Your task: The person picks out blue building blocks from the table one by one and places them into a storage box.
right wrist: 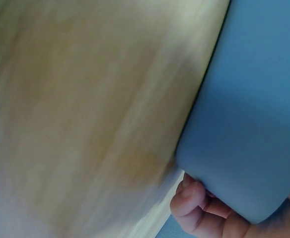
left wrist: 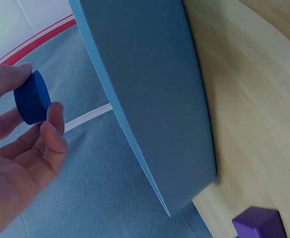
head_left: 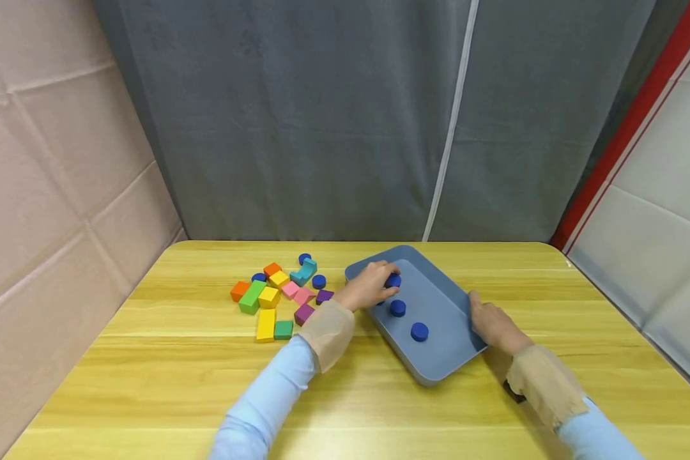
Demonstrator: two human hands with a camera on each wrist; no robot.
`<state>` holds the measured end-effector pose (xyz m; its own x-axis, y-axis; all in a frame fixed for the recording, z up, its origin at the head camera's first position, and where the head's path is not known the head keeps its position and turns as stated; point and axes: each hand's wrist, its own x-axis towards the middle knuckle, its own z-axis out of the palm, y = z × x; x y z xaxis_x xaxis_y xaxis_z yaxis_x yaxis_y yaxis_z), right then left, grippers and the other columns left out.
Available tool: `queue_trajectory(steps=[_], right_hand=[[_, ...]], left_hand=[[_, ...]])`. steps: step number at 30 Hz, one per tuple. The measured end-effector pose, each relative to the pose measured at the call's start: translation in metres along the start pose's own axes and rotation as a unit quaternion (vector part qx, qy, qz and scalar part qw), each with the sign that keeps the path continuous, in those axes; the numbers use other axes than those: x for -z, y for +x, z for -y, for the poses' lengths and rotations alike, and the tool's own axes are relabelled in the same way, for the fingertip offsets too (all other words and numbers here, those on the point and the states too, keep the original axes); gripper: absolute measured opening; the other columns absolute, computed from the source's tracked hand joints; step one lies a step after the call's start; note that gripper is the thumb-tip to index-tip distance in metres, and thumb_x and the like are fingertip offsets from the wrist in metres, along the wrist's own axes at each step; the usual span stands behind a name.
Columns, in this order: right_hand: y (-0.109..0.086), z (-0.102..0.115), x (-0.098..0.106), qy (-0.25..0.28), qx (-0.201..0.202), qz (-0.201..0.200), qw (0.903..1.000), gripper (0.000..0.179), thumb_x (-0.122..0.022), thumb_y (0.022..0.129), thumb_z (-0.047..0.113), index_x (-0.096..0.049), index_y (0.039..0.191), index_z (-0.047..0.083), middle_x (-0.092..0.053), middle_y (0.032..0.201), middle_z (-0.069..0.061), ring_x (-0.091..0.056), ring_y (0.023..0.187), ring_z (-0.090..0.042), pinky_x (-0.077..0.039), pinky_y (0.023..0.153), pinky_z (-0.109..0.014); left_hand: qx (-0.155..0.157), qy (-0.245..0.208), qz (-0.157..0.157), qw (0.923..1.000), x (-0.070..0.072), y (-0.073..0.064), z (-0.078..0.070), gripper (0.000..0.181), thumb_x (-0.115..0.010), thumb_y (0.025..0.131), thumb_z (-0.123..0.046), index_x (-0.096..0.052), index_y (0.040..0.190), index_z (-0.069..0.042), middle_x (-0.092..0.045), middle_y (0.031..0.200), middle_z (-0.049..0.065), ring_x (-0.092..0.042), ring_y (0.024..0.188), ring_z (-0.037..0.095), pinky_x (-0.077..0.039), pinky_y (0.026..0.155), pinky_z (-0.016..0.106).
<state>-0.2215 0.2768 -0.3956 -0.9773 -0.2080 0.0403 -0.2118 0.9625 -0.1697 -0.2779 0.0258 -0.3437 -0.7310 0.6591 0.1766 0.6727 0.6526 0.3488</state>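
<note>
My left hand point(head_left: 369, 287) pinches a blue round block point(left wrist: 32, 98) between thumb and fingers, above the far left part of a grey-blue tray point(head_left: 439, 303). In the left wrist view the block is seen side-on, higher than the tray wall point(left wrist: 145, 89). Two more blue round blocks, one near the middle point(head_left: 398, 308) and one closer to the front point(head_left: 419, 331), lie in the tray. Another is mostly hidden by the left hand. On the right side, my right hand point(head_left: 497, 327) grips the tray's wall, its fingers point(right wrist: 189, 198) curled at the tray's corner.
Left of the tray lie loose blocks: a green one point(head_left: 253, 297), a yellow one point(head_left: 266, 326), a teal curved one point(head_left: 304, 273), a purple one point(head_left: 304, 314) and others. Several blue round blocks, one beside the tray point(head_left: 319, 282), are among them. A grey curtain point(head_left: 310, 128) hangs behind the table.
</note>
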Motion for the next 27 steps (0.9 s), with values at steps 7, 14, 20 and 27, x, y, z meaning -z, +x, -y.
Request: queue_trajectory(steps=[7, 14, 20, 27], right_hand=[[0.0, -0.001, -0.001, -0.003, -0.003, -0.004, 1.0, 0.018, -0.036, 0.083, -0.009, -0.028, 0.099, -0.006, -0.045, 0.058, -0.015, -0.047, 0.05, -0.024, -0.039, 0.045, -0.034], [0.0, -0.001, -0.002, -0.01, 0.004, -0.009, 0.9999, 0.018, -0.037, 0.083, -0.008, -0.028, 0.098, -0.007, -0.045, 0.058, -0.015, -0.048, 0.05, -0.024, -0.04, 0.045, -0.034], [-0.001, 0.001, -0.002, -0.016, 0.012, -0.022, 0.9996, 0.016, -0.036, 0.083, -0.009, -0.029, 0.096, -0.007, -0.045, 0.056, -0.015, -0.048, 0.049, -0.025, -0.04, 0.045, -0.035], [-0.001, 0.001, -0.001, -0.013, 0.006, -0.016, 0.9998, 0.016, -0.035, 0.083, -0.009, -0.028, 0.097, -0.006, -0.045, 0.057, -0.015, -0.049, 0.05, -0.025, -0.04, 0.046, -0.035]], left_hand=[[-0.017, 0.01, -0.005, 0.9998, -0.009, 0.009, -0.006, 0.032, -0.057, 0.087, -0.018, -0.056, 0.113, 0.0, -0.058, 0.107, 0.011, -0.053, 0.097, 0.02, -0.044, 0.086, 0.026], [-0.042, 0.025, -0.007, 0.9988, -0.017, 0.018, -0.01, 0.03, -0.059, 0.085, -0.013, -0.057, 0.11, 0.001, -0.06, 0.105, 0.011, -0.055, 0.096, 0.018, -0.044, 0.083, 0.023], [-0.041, 0.044, 0.002, 0.9982, -0.018, 0.025, -0.015, 0.032, -0.06, 0.084, -0.011, -0.056, 0.114, 0.0, -0.06, 0.11, 0.011, -0.055, 0.102, 0.017, -0.043, 0.086, 0.023], [-0.027, 0.059, 0.024, 0.9976, -0.022, 0.033, -0.023, 0.033, -0.062, 0.083, -0.012, -0.057, 0.114, -0.002, -0.061, 0.109, 0.01, -0.056, 0.1, 0.016, -0.045, 0.082, 0.02]])
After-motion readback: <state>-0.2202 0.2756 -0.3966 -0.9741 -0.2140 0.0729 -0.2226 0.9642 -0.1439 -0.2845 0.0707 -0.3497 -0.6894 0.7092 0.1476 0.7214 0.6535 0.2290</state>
